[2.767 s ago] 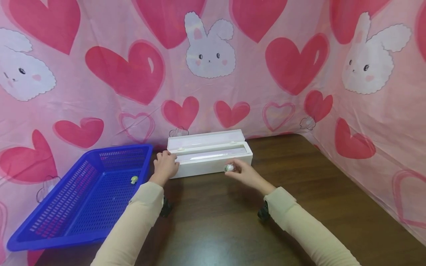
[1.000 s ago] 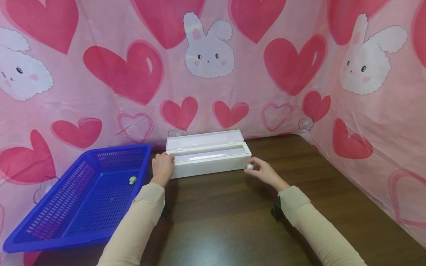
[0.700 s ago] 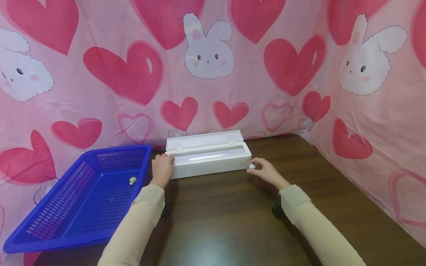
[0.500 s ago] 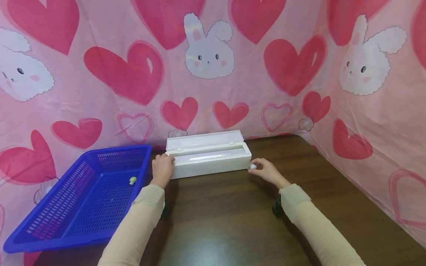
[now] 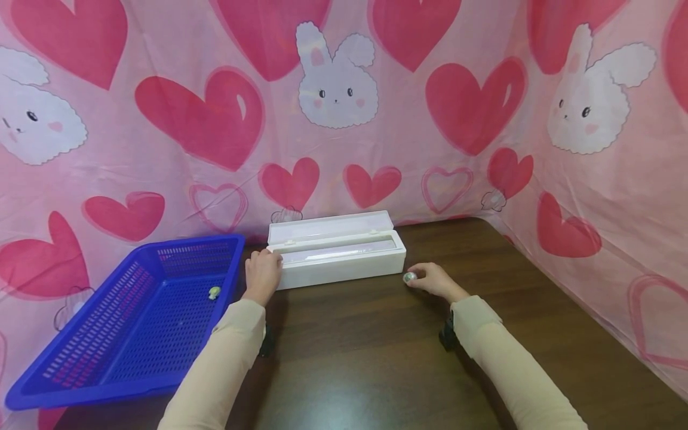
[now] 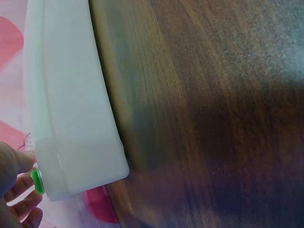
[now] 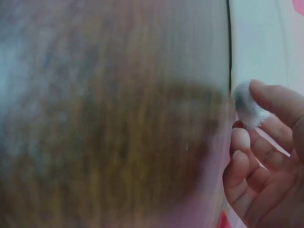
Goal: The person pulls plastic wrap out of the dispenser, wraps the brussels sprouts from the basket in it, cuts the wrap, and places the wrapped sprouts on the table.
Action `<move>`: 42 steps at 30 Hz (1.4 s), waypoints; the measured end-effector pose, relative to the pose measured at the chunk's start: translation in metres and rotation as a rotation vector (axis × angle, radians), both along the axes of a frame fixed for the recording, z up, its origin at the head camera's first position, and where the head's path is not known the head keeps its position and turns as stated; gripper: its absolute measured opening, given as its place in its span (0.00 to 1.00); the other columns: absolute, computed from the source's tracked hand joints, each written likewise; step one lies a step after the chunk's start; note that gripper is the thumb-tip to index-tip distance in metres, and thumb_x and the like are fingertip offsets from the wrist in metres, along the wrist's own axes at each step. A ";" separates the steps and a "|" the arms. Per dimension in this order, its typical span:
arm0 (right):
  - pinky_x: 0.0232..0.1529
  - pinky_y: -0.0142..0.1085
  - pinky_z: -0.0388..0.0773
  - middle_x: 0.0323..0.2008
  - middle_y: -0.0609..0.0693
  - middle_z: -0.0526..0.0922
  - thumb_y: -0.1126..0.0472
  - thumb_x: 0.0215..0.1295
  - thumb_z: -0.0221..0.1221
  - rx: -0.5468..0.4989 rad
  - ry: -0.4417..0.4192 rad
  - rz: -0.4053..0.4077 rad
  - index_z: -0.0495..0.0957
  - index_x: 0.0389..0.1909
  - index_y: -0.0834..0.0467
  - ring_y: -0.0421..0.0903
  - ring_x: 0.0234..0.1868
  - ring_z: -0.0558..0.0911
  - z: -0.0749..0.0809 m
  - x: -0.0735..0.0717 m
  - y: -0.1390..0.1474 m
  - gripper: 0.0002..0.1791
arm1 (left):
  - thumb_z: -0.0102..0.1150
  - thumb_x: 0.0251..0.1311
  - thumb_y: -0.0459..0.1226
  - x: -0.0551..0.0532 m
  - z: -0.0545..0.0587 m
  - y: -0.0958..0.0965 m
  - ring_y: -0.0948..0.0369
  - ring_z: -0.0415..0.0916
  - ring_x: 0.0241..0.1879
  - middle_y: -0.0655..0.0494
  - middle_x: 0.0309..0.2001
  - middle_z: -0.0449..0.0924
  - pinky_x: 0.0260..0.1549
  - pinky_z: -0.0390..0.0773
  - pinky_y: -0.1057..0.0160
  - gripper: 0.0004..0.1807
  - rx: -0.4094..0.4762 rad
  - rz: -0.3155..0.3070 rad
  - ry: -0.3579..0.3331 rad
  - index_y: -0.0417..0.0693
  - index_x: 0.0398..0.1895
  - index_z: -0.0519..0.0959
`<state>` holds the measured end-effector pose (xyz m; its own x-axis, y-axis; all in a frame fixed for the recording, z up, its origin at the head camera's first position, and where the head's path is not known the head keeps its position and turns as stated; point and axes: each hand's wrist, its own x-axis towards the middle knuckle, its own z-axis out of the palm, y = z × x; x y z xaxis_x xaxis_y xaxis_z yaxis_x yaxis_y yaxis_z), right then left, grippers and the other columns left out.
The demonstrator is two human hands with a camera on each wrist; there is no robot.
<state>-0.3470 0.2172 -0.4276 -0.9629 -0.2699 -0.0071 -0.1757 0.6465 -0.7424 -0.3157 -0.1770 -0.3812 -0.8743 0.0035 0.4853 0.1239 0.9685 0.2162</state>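
A long white box point(image 5: 344, 272) stands at the back of the table with its lid point(image 5: 330, 226) tipped back; shiny clear film point(image 5: 338, 251) shows in its opening. My left hand point(image 5: 263, 275) holds the box's left end. There, in the left wrist view, a green piece point(image 6: 37, 181) sits between the fingers and the white end. Just off the box's right end, my right hand point(image 5: 432, 280) pinches a small round thing point(image 5: 410, 278), white with green, low at the tabletop. It looks wrapped in crinkled clear film point(image 7: 244, 102) in the right wrist view.
To the left lies a blue mesh basket point(image 5: 80, 397) with a small yellow-green item point(image 5: 214, 292) inside. Brown wooden table point(image 5: 355, 358) stretches in front of the box. Pink cloth point(image 5: 398, 137) with hearts and rabbits hangs behind and at the right.
My right hand has carried the small round thing from the box's front rightward past its right end, then lowered it toward the table. The left hand stays on the box.
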 end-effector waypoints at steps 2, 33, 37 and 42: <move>0.30 0.40 0.75 0.39 0.56 0.78 0.60 0.56 0.64 0.010 -0.009 -0.008 0.77 0.45 0.64 0.48 0.33 0.75 -0.001 0.000 0.000 0.18 | 0.57 0.57 0.31 0.000 0.000 0.000 0.44 0.69 0.37 0.42 0.34 0.77 0.33 0.67 0.49 0.06 0.000 0.000 -0.002 0.41 0.34 0.83; 0.37 0.43 0.74 0.40 0.60 0.77 0.56 0.58 0.62 0.050 0.107 -0.030 0.71 0.53 0.68 0.53 0.39 0.74 0.026 -0.007 0.001 0.26 | 0.54 0.57 0.32 -0.003 0.000 -0.001 0.43 0.69 0.38 0.41 0.35 0.77 0.35 0.68 0.48 0.08 -0.014 0.005 -0.030 0.41 0.35 0.83; 0.40 0.46 0.71 0.36 0.58 0.77 0.58 0.59 0.61 0.035 0.212 -0.062 0.72 0.52 0.68 0.54 0.39 0.74 0.035 -0.010 -0.005 0.23 | 0.54 0.56 0.32 -0.003 0.001 0.000 0.43 0.70 0.38 0.41 0.35 0.77 0.35 0.68 0.48 0.08 -0.022 0.001 -0.028 0.40 0.35 0.83; 0.37 0.45 0.70 0.32 0.55 0.79 0.60 0.59 0.61 0.050 0.323 -0.088 0.75 0.48 0.65 0.52 0.35 0.75 0.045 -0.013 -0.016 0.18 | 0.55 0.55 0.30 -0.002 0.003 0.000 0.43 0.70 0.37 0.41 0.35 0.78 0.35 0.68 0.47 0.08 -0.029 -0.007 -0.017 0.39 0.33 0.83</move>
